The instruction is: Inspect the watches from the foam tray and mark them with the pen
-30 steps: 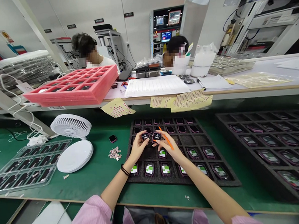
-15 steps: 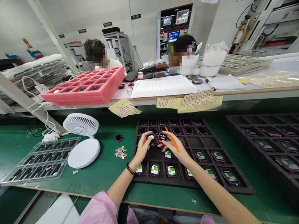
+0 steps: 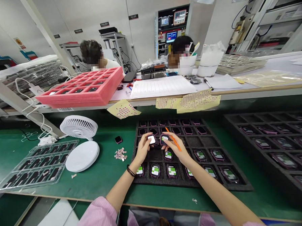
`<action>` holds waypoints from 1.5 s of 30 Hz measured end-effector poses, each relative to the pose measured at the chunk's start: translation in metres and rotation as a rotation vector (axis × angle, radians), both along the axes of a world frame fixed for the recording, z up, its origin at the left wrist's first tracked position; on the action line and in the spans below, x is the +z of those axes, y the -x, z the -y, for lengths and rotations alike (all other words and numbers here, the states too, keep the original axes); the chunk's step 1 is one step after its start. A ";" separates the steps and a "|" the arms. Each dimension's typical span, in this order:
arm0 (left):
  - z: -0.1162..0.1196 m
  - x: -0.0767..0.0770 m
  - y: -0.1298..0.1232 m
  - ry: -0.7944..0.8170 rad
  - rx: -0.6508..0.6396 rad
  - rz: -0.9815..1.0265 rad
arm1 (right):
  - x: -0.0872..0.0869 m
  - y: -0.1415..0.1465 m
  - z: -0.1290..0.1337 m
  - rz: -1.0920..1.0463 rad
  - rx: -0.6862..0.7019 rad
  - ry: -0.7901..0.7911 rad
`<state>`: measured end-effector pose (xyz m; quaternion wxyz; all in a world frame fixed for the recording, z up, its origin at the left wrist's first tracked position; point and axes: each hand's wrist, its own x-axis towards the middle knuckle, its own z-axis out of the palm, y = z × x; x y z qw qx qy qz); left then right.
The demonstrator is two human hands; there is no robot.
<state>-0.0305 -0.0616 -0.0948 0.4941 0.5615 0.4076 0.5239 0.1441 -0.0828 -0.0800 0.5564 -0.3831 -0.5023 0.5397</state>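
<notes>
My left hand (image 3: 143,147) grips a watch (image 3: 151,139) whose screen glows plain white. Just right of it, my right hand (image 3: 176,144) holds a second watch (image 3: 164,139) with its screen lit, the thumb over its face. An orange stick (image 3: 173,139) is also tucked in my right hand, slanting up to the left. Both hands are above a black foam tray (image 3: 159,155). Its front rows hold watches with green and white screens, such as one watch (image 3: 171,171); those in the back rows have dark screens.
At left are a white fan (image 3: 82,156), a clear tray of dark parts (image 3: 37,162), a lone watch (image 3: 118,139) and small tags (image 3: 120,154). Another foam tray (image 3: 271,138) lies right. A pink foam tray (image 3: 81,96) rests on the shelf; two people sit beyond.
The left watch's screen has turned plain white. The right watch's screen has changed from dark with text to green and white, and my right thumb has moved onto it. The view has shifted slightly.
</notes>
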 end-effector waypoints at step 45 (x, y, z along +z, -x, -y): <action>-0.001 -0.009 -0.003 -0.032 -0.093 -0.045 | -0.001 0.003 -0.002 0.000 -0.006 -0.004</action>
